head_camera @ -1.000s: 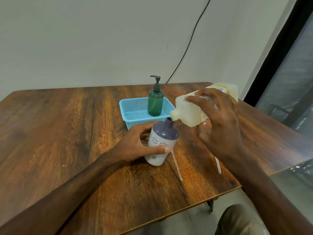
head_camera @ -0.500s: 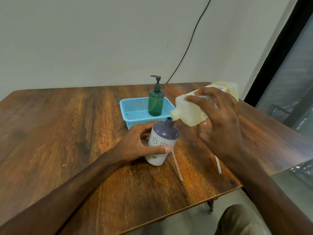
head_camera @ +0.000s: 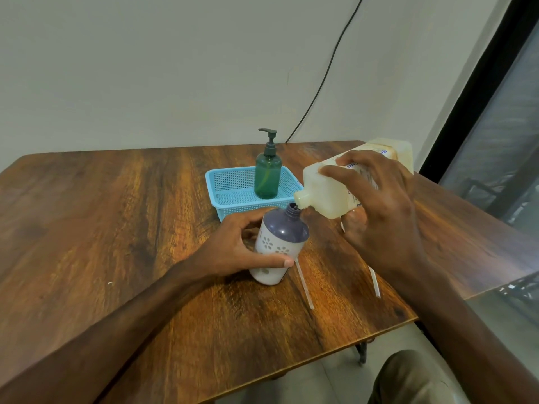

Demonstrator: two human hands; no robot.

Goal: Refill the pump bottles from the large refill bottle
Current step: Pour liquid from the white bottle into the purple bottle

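Fingers of the left hand (head_camera: 233, 252) wrap the rounded white bottle (head_camera: 277, 249), its purple shoulder and open threaded neck tilted right; flower shapes pattern its smooth side. The right hand (head_camera: 376, 205) grips the boxy translucent refill bottle (head_camera: 326, 193), tipped so its stubby spout sits at that neck. Pose matches half a second ago. Two pale dip tubes (head_camera: 304, 287) lie on the glossy wood-grain surface (head_camera: 116, 228). Behind, a green pump bottle (head_camera: 267, 176) stands upright in a blue mesh basket (head_camera: 233, 185)
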